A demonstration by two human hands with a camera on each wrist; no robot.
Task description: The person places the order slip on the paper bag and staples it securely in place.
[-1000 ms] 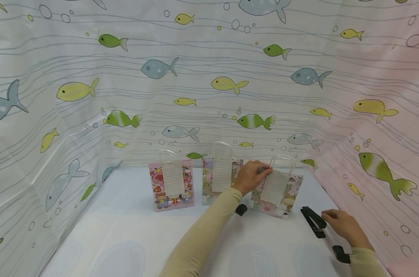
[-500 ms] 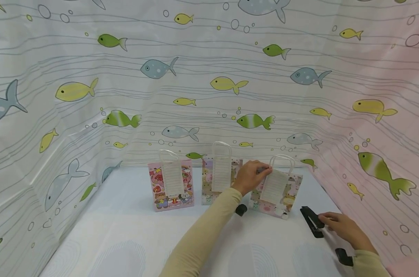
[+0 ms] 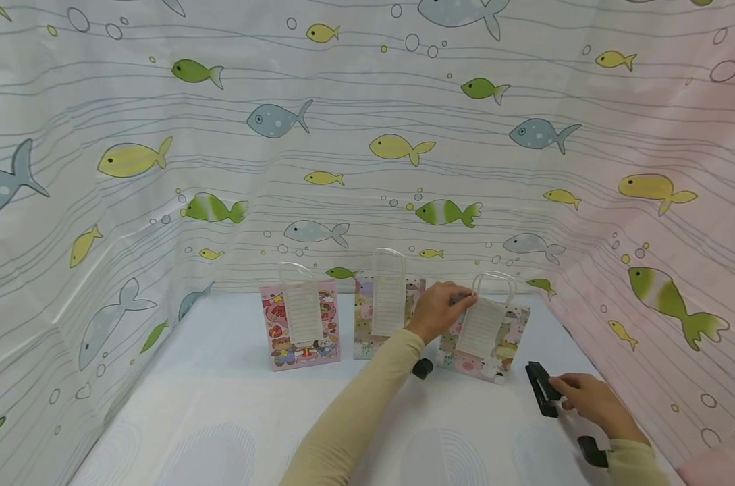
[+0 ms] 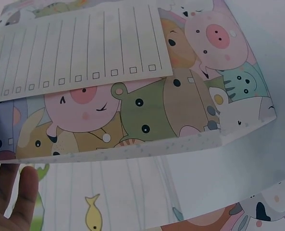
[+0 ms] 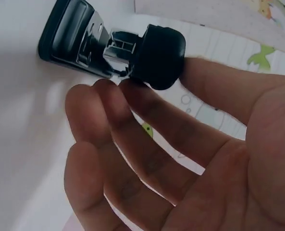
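Note:
A paper gift bag (image 3: 513,334) with animal faces stands tilted at the right of the row, a lined paper slip (image 3: 482,327) on its front. My left hand (image 3: 437,309) pinches the bag's upper left corner beside the slip; the left wrist view shows the bag and slip (image 4: 84,48) close up, with only some fingers (image 4: 27,192) at the edge. Farther right, my right hand (image 3: 594,401) holds the rear end of a black stapler (image 3: 542,390). In the right wrist view its upper arm (image 5: 159,57) sits between thumb and fingertips, raised from the base (image 5: 70,36).
Two more gift bags, one pink (image 3: 276,351) and one with animals (image 3: 364,310), stand to the left, each with a lined slip and white handles. A fish-patterned sheet (image 3: 367,88) hangs behind and at the sides of the white table (image 3: 221,398).
My right hand has come left onto the stapler and taken hold of its rear end. The stapler's rear has swung slightly left. The left hand and the bags stay put.

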